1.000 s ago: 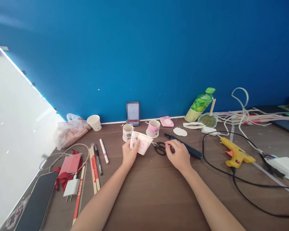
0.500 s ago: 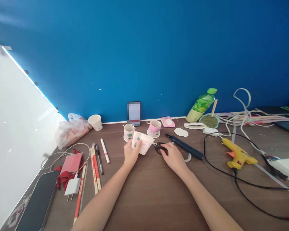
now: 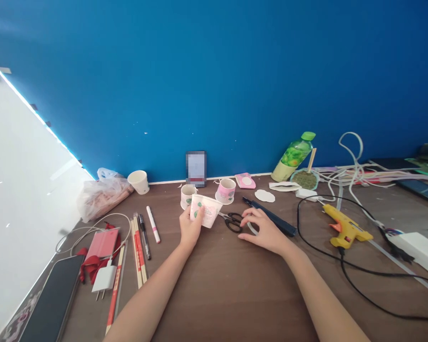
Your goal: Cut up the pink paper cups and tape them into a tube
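My left hand [image 3: 191, 227] is closed round a paper cup [image 3: 207, 212] with a pink and green print, tilted over the table. Beside it, my right hand [image 3: 262, 228] is open, thumb and fingers apart, with nothing between them. Black-handled scissors [image 3: 233, 222] lie just left of my right fingertips; their blades are partly hidden behind the cup. Two short cut cups stand behind: a green-printed cut cup [image 3: 188, 194], partly covered by the held cup, and a pink cut cup [image 3: 226, 191].
A dark blue tool [image 3: 273, 217] lies behind my right hand. Further right are a yellow glue gun [image 3: 345, 226] with its black cord, a green bottle [image 3: 293, 156] and white cables. To the left are a marker [image 3: 153, 224], chopsticks [image 3: 139, 251], a phone [image 3: 52, 299] and another paper cup [image 3: 138, 182].
My right hand has let go of the scissors and moved right, its fingers opening. The scissors now rest on the table. My left hand still holds the cup.
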`<state>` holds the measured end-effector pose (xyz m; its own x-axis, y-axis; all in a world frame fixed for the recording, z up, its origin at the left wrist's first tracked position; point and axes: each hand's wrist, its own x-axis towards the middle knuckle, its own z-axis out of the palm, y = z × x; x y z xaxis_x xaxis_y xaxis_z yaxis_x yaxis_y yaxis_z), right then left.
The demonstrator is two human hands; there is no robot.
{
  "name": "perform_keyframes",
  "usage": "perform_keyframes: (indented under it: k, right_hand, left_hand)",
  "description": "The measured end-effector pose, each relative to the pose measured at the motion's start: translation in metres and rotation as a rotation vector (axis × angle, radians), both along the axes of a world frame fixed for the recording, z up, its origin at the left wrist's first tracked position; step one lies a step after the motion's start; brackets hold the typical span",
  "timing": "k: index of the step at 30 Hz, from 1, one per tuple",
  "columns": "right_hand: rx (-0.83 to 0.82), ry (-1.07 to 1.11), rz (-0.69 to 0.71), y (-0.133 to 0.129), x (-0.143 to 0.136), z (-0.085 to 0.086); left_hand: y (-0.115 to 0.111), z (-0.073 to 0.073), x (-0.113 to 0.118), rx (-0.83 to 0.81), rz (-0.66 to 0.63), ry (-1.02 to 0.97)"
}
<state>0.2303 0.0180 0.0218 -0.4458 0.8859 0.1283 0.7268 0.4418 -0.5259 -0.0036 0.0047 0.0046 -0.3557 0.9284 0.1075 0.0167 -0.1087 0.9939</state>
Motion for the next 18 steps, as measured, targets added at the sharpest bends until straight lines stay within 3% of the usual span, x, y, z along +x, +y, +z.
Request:
perform_keyframes:
  k: [11, 18]
  right_hand:
    - [0.057, 0.082, 0.101, 0.002, -0.017, -0.019]
    - [0.053, 0.161, 0.023, 0.001, -0.018, -0.019]
  left_hand:
    - [0.002, -0.003, 0.000, 0.001, -0.005, -0.001]
    - [0.001, -0.002, 0.000, 0.005, -0.006, 0.005]
